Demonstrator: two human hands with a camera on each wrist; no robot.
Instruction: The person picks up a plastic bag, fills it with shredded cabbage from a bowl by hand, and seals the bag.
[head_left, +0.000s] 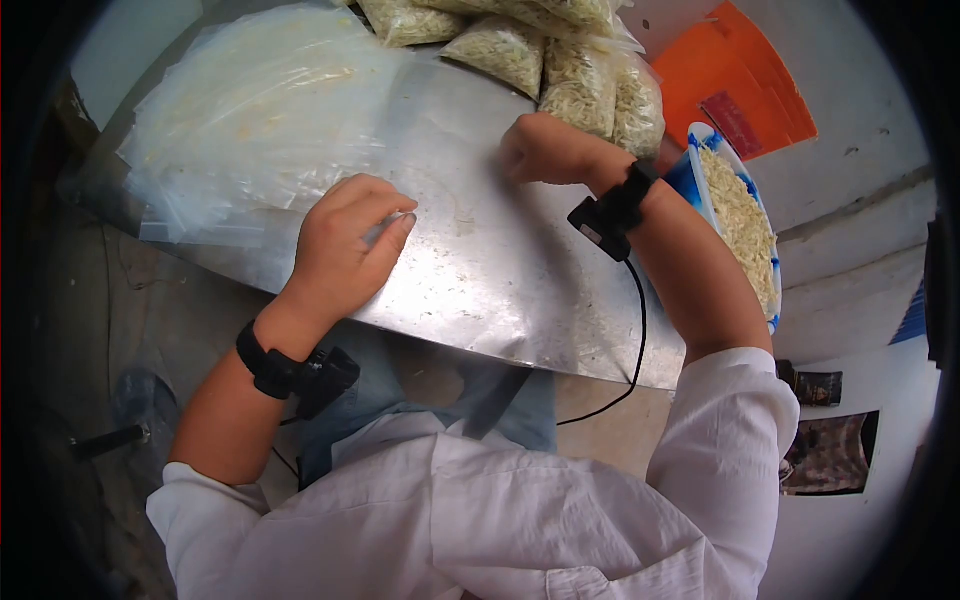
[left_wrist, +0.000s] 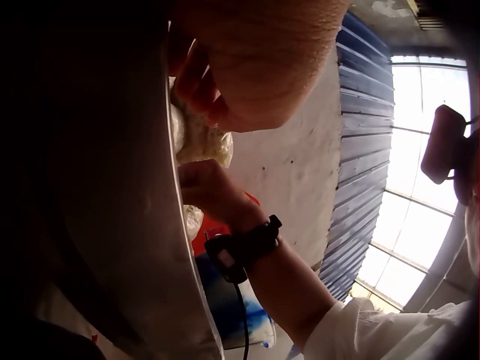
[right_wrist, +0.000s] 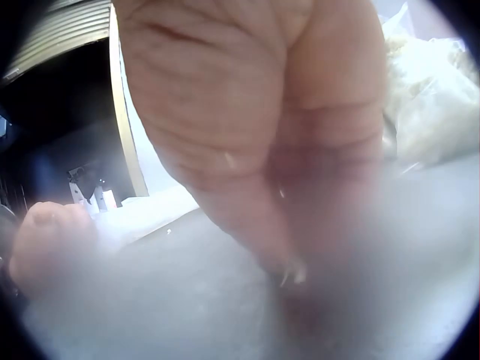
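Over the metal tabletop (head_left: 470, 280), my left hand (head_left: 350, 240) hangs loosely bent near the front edge. Bare metal shows between its thumb and index finger. Farther out, my right hand (head_left: 550, 150) is curled down at the table surface, close in front of the filled clear bags (head_left: 575, 90). In the right wrist view a few tiny pale shreds cling to the right thumb (right_wrist: 247, 217); the fingertips are blurred, and no larger thing shows in that hand. Scattered pale bits lie on the metal between the hands.
A stack of flat clear plastic bags (head_left: 260, 120) covers the left of the table. At the right stands a blue and white container (head_left: 705, 190) holding pale shreds (head_left: 740, 220). An orange sheet (head_left: 735, 80) is behind it. A black cable (head_left: 640, 330) hangs from the right wrist camera.
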